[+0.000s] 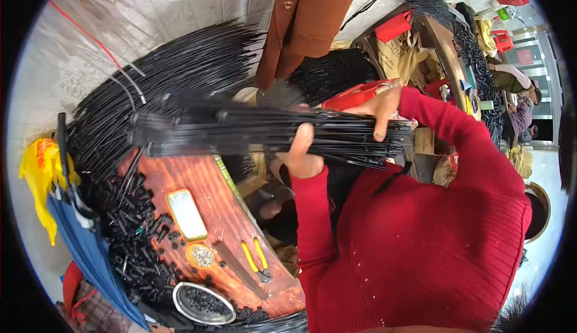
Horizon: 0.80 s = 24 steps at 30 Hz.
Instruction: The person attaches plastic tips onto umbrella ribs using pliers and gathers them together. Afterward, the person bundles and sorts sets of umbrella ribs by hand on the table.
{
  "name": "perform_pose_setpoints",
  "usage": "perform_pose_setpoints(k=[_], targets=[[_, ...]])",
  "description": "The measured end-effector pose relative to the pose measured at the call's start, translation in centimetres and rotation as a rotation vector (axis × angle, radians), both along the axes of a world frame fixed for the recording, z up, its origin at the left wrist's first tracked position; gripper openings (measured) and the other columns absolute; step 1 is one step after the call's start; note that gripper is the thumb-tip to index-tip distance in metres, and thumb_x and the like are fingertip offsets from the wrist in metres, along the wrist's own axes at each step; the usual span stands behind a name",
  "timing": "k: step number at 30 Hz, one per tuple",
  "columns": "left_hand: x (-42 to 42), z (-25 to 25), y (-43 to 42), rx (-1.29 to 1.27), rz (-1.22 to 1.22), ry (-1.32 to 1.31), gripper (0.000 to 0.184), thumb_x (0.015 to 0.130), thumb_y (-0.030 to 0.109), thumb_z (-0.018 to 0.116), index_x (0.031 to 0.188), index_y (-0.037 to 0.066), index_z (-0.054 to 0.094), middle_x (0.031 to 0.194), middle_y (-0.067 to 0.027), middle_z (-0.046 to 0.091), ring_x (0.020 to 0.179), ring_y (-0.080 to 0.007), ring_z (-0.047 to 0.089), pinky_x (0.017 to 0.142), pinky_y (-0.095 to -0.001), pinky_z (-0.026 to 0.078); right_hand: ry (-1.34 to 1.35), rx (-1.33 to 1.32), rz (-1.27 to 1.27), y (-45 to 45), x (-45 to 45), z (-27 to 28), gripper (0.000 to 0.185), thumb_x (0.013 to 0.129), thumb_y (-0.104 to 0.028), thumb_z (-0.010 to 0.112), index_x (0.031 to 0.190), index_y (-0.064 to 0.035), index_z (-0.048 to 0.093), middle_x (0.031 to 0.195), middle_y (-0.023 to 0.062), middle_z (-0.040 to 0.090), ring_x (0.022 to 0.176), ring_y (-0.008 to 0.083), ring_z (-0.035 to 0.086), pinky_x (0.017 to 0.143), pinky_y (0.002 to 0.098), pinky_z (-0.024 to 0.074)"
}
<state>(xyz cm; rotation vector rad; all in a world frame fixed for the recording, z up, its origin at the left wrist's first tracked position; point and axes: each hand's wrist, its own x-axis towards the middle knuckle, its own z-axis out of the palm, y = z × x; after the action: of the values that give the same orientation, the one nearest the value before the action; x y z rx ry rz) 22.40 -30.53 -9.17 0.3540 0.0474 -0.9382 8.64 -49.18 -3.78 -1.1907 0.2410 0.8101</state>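
My left hand (pixel 303 156) is closed around the underside of a long bundle of thin black rods (pixel 240 132), its thumb lying across them. Near the bundle's right end, my right hand (pixel 381 111) grips it from above, fingers over the rods. The bundle lies roughly level across the view, and its left end is blurred by motion. Behind it, a large heap of similar black rods (pixel 180 63) leans at the upper left. Below the left part of the bundle is a reddish wooden board (pixel 204 177).
On the board are yellow-handled pliers (pixel 255 256), a white-topped tin (pixel 187 214) and a dish of small metal parts (pixel 200 255). Black fittings (pixel 129 231) lie left, a bowl (pixel 204 304) below. Brown garments (pixel 315 15) hang above. Other people (pixel 520 114) are far right.
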Motion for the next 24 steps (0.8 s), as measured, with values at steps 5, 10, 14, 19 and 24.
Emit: perform_pose_setpoints(k=[5,10,14,19,24], targets=[[-2.4,-4.3,-4.4,-0.047,-0.158,0.034,0.041,0.074,0.0,0.058,0.115,-0.002,0.056,0.106,-0.0128,0.062,0.096,-0.025,0.061,0.092,-0.0388,0.049,0.116,0.062,-0.225,-1.6,-3.9,-3.9,0.117,0.065,-0.011,0.086,0.151,-0.004,0.008,0.147,0.014,0.034,0.133,0.0193,0.035,0.11,0.0354,0.0291],[-4.4,-6.7,-7.4,-0.087,-0.061,0.022,0.037,0.074,0.011,0.059,0.11,0.0,0.058,0.106,-0.0152,0.063,0.101,-0.0281,0.06,0.096,-0.0421,0.047,0.034,-0.061,-0.237,-4.7,-7.1,-7.8,0.107,0.066,-0.018,0.086,0.147,0.001,0.019,0.14,0.0134,0.044,0.126,0.0189,0.043,0.107,0.0342,0.0345],[-8.4,-10.5,-8.2,-0.035,0.009,0.027,0.045,0.074,0.012,0.062,0.117,0.003,0.054,0.11,-0.014,0.059,0.102,-0.028,0.057,0.093,-0.043,0.047,-0.011,-0.093,-0.155,-5.7,-10.5,-10.1,0.095,0.072,-0.017,0.082,0.145,0.0016,0.025,0.136,0.013,0.049,0.121,0.0181,0.048,0.102,0.0323,0.0397],[-13.7,-16.8,-6.7,0.217,0.053,0.118,0.042,0.073,0.018,0.061,0.111,0.001,0.057,0.105,-0.0149,0.061,0.098,-0.0299,0.058,0.089,-0.0429,0.048,0.145,-0.008,-0.081,-4.6,-15.0,-14.9,0.092,0.076,-0.022,0.079,0.145,0.0038,0.025,0.138,0.0157,0.046,0.124,0.02,0.046,0.104,0.0333,0.0374],[-13.9,-24.4,-3.1,0.485,0.028,0.277,0.045,0.083,0.04,0.056,0.101,-0.001,0.06,0.094,-0.0172,0.065,0.088,-0.0329,0.061,0.083,-0.0464,0.05,0.343,0.227,-0.198,-2.4,-14.8,-18.7,0.083,0.083,-0.033,0.073,0.143,0.0032,0.029,0.133,0.0145,0.05,0.12,0.0193,0.049,0.1,0.032,0.0407]])
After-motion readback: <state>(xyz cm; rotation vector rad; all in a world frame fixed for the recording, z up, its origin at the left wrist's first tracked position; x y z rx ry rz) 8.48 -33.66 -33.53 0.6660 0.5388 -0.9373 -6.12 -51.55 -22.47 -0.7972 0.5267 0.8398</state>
